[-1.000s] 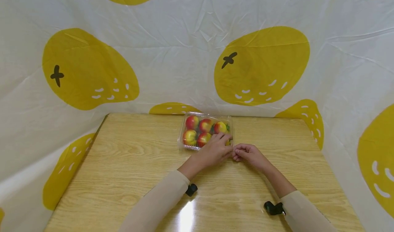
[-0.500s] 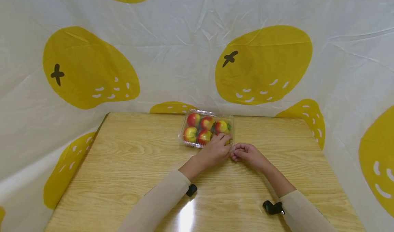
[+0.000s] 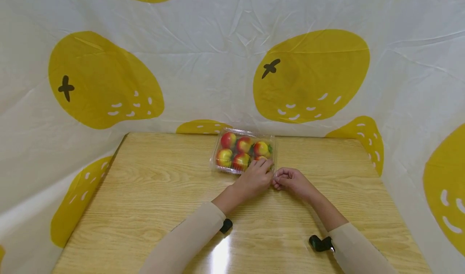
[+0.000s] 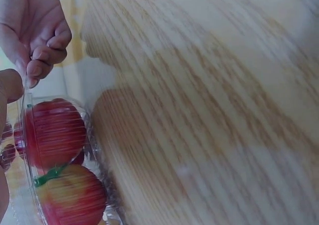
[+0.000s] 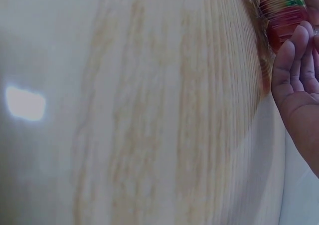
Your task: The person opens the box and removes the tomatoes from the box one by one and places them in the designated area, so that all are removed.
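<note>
A clear plastic box [image 3: 213, 161] with several red-and-yellow fruits [image 3: 236, 152] stands at the back middle of the wooden table [image 3: 145, 193]. My left hand [image 3: 256, 178] lies over the box's near right corner, fingers on the lid, thumb at the rim. My right hand [image 3: 290, 181] sits just right of it with curled fingers at the same corner. In the left wrist view the right hand [image 4: 40, 30] pinches the thin lid edge [image 4: 25, 98] above two fruits [image 4: 55, 132]. In the right wrist view the right hand's fingers [image 5: 294, 65] curl beside a fruit [image 5: 281, 15].
A white cloth with big yellow fruit prints [image 3: 203, 64] hangs close behind the table and along both sides. Small black devices sit at my left wrist [image 3: 226, 224] and right wrist [image 3: 319, 243]. Bare wood lies left, right and in front of the box.
My left hand's fingers have drawn back a little toward the box's near corner, so more of the near right fruit shows. The right hand stays at the corner.
</note>
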`<state>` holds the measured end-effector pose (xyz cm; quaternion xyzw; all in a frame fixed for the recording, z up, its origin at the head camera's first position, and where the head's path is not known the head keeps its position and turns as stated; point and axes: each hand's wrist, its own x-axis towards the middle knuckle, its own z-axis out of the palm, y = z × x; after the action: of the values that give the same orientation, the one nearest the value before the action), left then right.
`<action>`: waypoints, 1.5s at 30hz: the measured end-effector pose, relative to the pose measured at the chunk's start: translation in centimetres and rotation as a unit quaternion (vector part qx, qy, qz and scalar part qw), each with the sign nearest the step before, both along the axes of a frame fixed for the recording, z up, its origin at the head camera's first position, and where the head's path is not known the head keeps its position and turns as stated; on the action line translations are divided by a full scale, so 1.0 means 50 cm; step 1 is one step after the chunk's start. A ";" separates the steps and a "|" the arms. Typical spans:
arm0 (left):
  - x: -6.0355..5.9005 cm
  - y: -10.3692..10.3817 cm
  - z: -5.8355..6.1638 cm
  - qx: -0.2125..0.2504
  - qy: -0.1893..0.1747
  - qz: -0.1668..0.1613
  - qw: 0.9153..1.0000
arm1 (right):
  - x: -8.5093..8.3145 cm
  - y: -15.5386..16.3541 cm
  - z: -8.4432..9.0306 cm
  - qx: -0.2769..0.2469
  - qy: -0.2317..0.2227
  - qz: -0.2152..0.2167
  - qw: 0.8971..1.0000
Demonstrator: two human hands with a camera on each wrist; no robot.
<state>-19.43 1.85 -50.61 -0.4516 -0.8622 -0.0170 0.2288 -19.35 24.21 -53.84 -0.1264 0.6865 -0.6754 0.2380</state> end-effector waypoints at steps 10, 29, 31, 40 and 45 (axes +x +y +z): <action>0.002 -0.003 0.007 0.015 0.002 -0.012 1.000 | -0.004 -0.004 0.011 0.028 0.012 -0.003 1.000; -0.001 -0.003 -0.020 0.021 0.091 -0.031 0.995 | 0.002 -0.009 0.021 0.084 0.029 -0.029 0.996; -0.002 -0.002 -0.022 0.021 0.088 -0.028 0.996 | 0.002 -0.010 0.021 0.083 0.030 -0.028 0.996; -0.002 -0.002 -0.016 0.014 0.050 -0.013 0.999 | 0.004 -0.016 0.018 0.098 0.036 -0.044 0.994; -0.001 -0.004 -0.007 0.009 0.029 -0.015 0.999 | 0.003 -0.010 0.010 0.084 0.042 -0.039 0.995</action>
<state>-19.46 1.66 -50.97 -0.4630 -0.8479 -0.0152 0.2578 -19.21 23.71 -53.33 -0.1070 0.7545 -0.6182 0.1925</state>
